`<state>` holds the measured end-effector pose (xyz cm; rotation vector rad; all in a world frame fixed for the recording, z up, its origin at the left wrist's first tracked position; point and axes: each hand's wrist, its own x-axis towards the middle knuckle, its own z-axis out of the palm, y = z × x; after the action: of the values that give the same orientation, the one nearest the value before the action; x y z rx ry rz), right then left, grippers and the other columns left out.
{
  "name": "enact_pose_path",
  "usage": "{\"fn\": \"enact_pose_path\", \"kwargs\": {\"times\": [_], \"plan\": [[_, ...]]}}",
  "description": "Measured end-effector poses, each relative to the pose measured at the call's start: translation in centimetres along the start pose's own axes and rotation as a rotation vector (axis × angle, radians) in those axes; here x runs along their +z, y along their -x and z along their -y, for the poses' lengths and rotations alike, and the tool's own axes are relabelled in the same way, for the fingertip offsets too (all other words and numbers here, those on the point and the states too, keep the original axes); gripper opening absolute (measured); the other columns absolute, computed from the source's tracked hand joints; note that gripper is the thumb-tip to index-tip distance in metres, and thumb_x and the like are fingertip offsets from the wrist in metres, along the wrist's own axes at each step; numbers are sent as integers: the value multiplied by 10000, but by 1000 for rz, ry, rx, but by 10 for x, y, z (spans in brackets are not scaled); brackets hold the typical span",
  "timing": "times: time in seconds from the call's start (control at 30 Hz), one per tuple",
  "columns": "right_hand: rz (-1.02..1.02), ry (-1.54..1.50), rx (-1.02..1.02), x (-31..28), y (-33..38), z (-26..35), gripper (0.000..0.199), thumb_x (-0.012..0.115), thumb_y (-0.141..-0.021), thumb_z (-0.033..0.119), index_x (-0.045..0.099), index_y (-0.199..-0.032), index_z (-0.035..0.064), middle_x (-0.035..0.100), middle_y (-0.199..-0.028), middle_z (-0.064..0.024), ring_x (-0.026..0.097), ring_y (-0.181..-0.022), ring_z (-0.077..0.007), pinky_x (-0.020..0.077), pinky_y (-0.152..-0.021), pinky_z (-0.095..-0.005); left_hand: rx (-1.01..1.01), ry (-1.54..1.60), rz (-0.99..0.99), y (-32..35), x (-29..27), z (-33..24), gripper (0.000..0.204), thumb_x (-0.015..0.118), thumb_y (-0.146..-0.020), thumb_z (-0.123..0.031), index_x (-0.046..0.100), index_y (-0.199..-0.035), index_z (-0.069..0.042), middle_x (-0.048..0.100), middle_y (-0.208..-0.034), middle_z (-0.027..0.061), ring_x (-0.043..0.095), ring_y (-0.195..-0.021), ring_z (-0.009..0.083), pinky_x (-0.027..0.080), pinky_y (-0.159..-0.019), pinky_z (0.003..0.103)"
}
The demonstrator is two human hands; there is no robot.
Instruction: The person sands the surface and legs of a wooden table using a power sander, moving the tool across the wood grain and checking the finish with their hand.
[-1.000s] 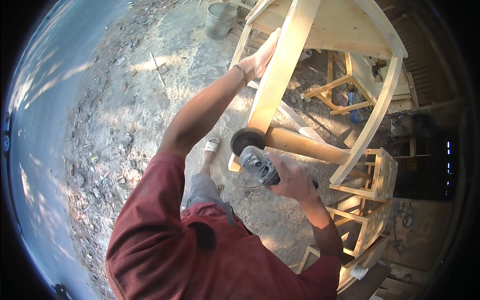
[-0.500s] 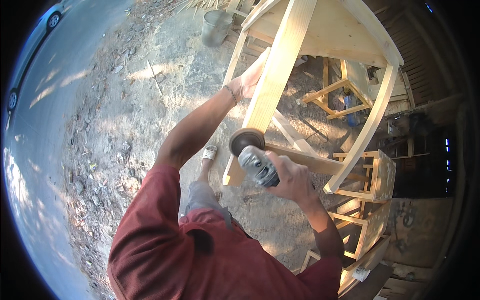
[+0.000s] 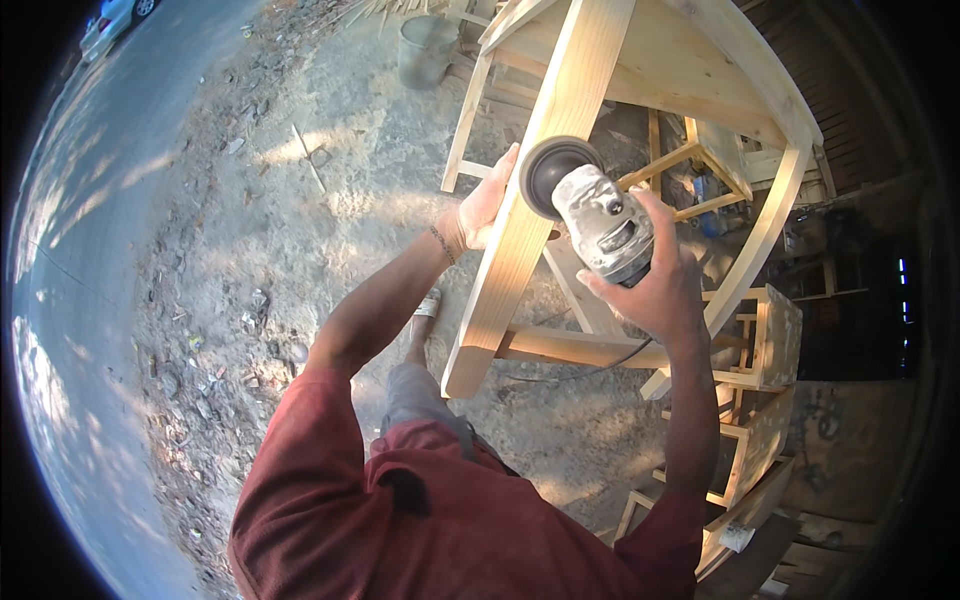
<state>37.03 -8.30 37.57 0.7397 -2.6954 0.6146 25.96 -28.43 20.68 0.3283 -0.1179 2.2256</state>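
Observation:
My right hand (image 3: 665, 270) is closed around the body of a dusty grey angle grinder (image 3: 605, 225). The grinder's round, dark sanding disc (image 3: 552, 172) rests on the right part of a wide, pale wooden leg (image 3: 545, 195). That leg belongs to an upturned wooden piece of furniture (image 3: 690, 75), with a broad panel and slanted legs. Against the leg's left edge, my left hand (image 3: 483, 208) holds on with its fingers pointing up along the wood; part of this grip is hidden. A crossbar (image 3: 580, 347) joins the leg's lower end on the right.
Several more wooden frames (image 3: 775, 340) stand on the right. The grinder's cord (image 3: 610, 365) hangs below the crossbar. A grey bucket (image 3: 427, 50) and wood strips lie at the top. Rubble (image 3: 190, 370) covers the ground on the left, beside a road with a car (image 3: 112, 25).
My right hand has moved the grinder up the leg, from near its lower end to around its middle. My left hand has slid a little lower along the edge.

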Motion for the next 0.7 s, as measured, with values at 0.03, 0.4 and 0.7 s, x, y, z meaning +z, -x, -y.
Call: {"fn": "enact_pose_path", "kwargs": {"times": [0.03,0.4,0.7], "plan": [[-18,-7,64,-7,-6,1,914,914,-695,297,430,-1455,139,702,-1172,-224,716,-1016,-416,599,-826,-477,-27,-188,-9,0,-5,1,759,324,-1020,-700,432,-1536,-153,610,-1399,176,666,-1197,294,591,-966,499],[373,152,-113,23,63,4,871,866,-732,413,459,-1450,137,708,-1090,-190,739,-864,-378,595,-685,-487,193,-126,-57,-4,9,17,648,364,-1094,-496,393,-1525,-13,548,-1451,229,660,-1199,313,564,-1016,473],[107,61,-115,-10,-21,12,924,904,-694,322,431,-1460,118,698,-1140,-221,729,-913,-411,598,-781,-479,247,-183,-135,17,-37,33,556,454,-1079,-424,487,-1456,-17,621,-1374,157,648,-1208,244,555,-1021,420]]}}
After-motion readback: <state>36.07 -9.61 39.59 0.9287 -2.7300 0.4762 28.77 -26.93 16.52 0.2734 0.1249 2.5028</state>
